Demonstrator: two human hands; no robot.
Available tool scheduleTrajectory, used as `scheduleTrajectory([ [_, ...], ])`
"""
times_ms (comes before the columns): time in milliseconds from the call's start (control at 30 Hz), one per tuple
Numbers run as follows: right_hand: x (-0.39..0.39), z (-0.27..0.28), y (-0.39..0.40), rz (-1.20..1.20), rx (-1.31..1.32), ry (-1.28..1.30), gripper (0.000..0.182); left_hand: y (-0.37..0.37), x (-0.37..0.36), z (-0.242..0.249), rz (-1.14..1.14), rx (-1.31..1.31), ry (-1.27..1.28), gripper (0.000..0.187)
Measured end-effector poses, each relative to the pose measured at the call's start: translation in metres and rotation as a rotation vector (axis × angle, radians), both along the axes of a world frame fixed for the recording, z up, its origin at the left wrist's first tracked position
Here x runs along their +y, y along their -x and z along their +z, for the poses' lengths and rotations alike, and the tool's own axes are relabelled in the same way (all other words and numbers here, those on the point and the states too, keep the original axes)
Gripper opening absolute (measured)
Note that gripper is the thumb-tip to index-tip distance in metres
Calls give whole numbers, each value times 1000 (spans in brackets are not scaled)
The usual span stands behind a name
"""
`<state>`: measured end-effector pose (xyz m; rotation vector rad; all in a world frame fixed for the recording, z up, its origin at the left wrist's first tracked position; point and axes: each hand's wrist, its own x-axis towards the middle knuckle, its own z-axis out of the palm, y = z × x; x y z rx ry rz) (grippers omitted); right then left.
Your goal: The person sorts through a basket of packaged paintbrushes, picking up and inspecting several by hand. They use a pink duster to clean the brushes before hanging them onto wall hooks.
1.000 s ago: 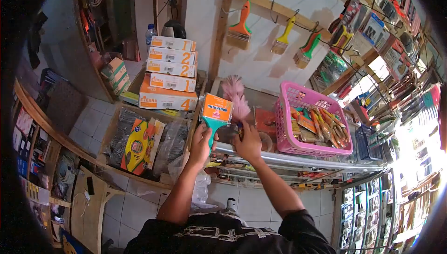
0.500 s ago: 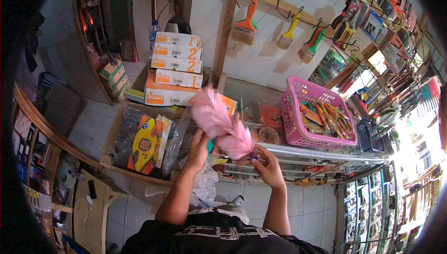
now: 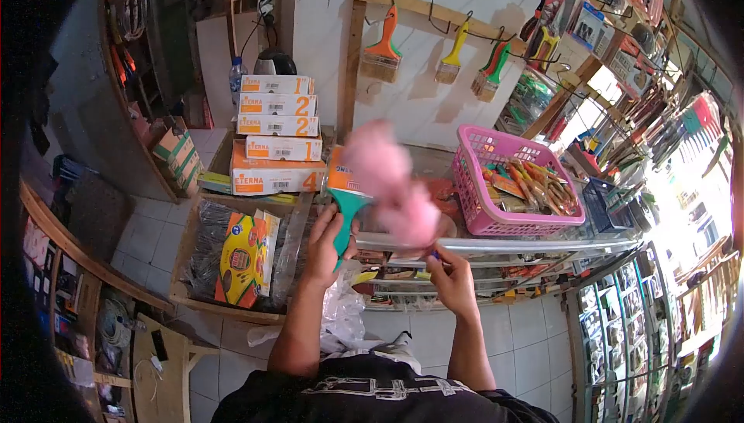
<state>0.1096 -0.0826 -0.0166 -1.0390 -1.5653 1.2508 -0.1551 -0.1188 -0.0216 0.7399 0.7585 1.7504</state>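
In my left hand [image 3: 325, 251] is a wide paintbrush with a teal-green handle [image 3: 349, 212] and an orange-printed upper part, held upright with the fingers wrapped round the handle. My right hand [image 3: 454, 282] grips a pink feather duster [image 3: 378, 161] by its thin handle end, low on the right. The feathers are smeared by motion and lean up and left, overlapping the right edge of the brush's orange part in this view. Between the two forearms, crumpled clear plastic [image 3: 342, 307] lies low in front of my body.
A stack of Eterna boxes [image 3: 279, 148] stands back left, above a wooden tray with a yellow-and-red package [image 3: 248, 260]. To the right, a pink basket [image 3: 515, 225] of brushes sits on the glass counter. Several paintbrushes [image 3: 382, 55] hang from hooks on the wall.
The feather duster has swung to the right, uncovering the paintbrush that it mostly hid. Both hands keep their hold, and the whole view has shifted slightly.
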Motion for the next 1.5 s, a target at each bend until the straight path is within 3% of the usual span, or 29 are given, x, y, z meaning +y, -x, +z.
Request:
scheduleTrajectory([
  [67,5,-6,-10,101,-127,-139,30,0,0,-4,-17,-3,-13,34],
  [133,4,2,-14,273,-197,-315,27,-12,10,-18,175,-231,108,35],
  [200,-2,10,-15,171,-138,-131,29,-5,8,-26,94,-273,41,39],
  [267,-4,2,-12,-10,17,84,35,16,-2,-26,-264,-139,-211,44],
  [300,-8,18,-12,58,-109,70,33,16,-1,-31,-250,-143,-203,46],
  [367,-7,26,-17,206,-249,-171,33,-10,-5,-4,50,-331,178,41],
  [400,-6,27,-17,278,-319,-294,34,-3,-2,-23,55,-253,172,39],
  [433,-5,24,-15,227,-306,-143,35,2,-2,-30,63,-176,166,37],
  [533,-5,9,0,10,-93,-57,36,9,-10,-21,-291,-104,-139,34],
  [633,-1,8,-4,101,-195,-90,36,-6,-5,-27,-69,-144,91,33],
  [800,-4,7,4,80,-163,-106,37,-6,-9,-17,-230,-96,-31,34],
  [833,-4,16,-2,212,-289,-165,35,-8,-6,-24,-187,-143,15,34],
  [900,-4,20,-1,124,-231,-143,35,-12,-4,-33,-101,-232,114,34],
  [967,-1,12,4,-35,-203,-84,35,-8,-8,-21,-198,-108,27,35],
  [1100,1,32,-3,188,-323,-238,34,-12,-9,-21,-184,-98,-8,34],
  [1200,7,20,7,-40,-160,-127,33,-10,-11,-17,-220,-49,-9,34],
  [1333,8,27,-1,182,-280,-265,37,-10,-9,-27,-196,-111,11,36],
  [1467,4,10,7,-16,-177,-140,37,-7,-8,-24,-243,-99,-20,38],
  [1500,1,17,4,114,-198,-70,36,-8,-9,-25,-231,-100,-17,38],
])
